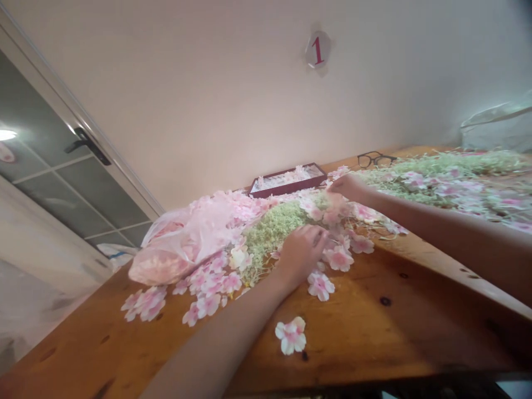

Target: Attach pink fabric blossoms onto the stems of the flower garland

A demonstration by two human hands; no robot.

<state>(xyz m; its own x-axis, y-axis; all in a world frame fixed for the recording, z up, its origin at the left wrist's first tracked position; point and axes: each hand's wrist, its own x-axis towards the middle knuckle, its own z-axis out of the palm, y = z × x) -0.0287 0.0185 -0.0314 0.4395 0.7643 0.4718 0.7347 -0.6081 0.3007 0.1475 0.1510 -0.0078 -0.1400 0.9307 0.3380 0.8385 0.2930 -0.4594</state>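
My left hand (300, 252) rests knuckles-up on the wooden table (374, 332) at the edge of a heap of pink fabric blossoms (211, 277), fingers curled into the flowers; what they grip is hidden. My right hand (347, 185) reaches farther back, fingers pinched at the pink petals beside a mound of pale green stems (272, 224). A single loose blossom (291, 335) lies near the table's front edge.
A pink plastic bag of petals (178, 249) sits at the left. Behind it stands a dark red tray (286, 180) of white pieces. Black glasses (374, 159) lie near the wall. More green stems with blossoms (449, 177) spread to the right.
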